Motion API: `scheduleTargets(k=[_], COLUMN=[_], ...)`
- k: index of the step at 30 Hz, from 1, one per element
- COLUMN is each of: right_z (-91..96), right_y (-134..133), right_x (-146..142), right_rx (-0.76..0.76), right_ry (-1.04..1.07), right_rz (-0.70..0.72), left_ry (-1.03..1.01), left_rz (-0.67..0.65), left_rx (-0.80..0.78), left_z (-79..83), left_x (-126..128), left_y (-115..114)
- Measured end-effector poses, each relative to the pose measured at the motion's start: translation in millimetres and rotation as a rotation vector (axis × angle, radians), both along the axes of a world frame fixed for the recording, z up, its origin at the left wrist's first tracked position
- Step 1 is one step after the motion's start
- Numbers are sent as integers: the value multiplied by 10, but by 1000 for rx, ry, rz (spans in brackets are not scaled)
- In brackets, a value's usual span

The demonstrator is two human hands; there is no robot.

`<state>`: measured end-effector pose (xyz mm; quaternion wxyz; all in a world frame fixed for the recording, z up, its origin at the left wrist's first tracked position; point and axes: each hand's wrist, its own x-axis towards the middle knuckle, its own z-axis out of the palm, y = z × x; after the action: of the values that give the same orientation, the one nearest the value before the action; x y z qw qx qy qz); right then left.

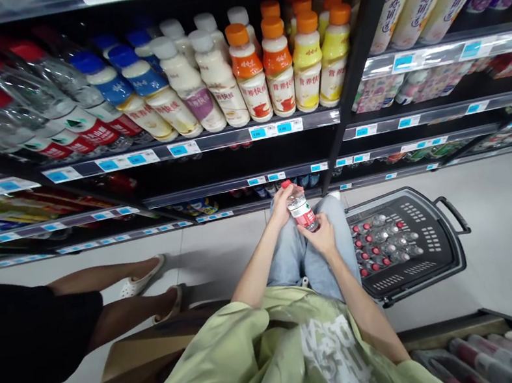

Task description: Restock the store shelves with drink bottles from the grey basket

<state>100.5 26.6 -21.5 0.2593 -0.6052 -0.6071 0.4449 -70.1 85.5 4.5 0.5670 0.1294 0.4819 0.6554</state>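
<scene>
I hold a small clear water bottle [301, 207] with a red cap and a red label in both hands, low in front of my legs. My left hand [282, 205] wraps around its upper part near the cap. My right hand [321, 237] grips its lower end. Right of my legs a dark plastic shopping basket [438, 252] stands on the floor with several more red-capped water bottles [384, 241] lying in it. The bottle I hold is close to the bottom shelf edge [283, 175].
Store shelving rises ahead: red-capped and blue-capped bottles [71, 98] at left, milk drinks with white, orange and yellow tops [263, 65] in the middle. Another person's bare legs and sandals [149, 289] stand at left. A display of bottles [489, 362] sits at lower right.
</scene>
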Motion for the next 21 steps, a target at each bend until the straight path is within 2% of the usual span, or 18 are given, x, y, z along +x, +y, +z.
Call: scheduleTargets(k=[21], right_z=[36], right_y=[24], right_x=[30], right_rx=[2], right_ry=[55], right_rz=[35], left_ry=[-16], left_rz=[3], left_rx=[-19], left_z=[-16], left_x=[-2], left_y=[-3])
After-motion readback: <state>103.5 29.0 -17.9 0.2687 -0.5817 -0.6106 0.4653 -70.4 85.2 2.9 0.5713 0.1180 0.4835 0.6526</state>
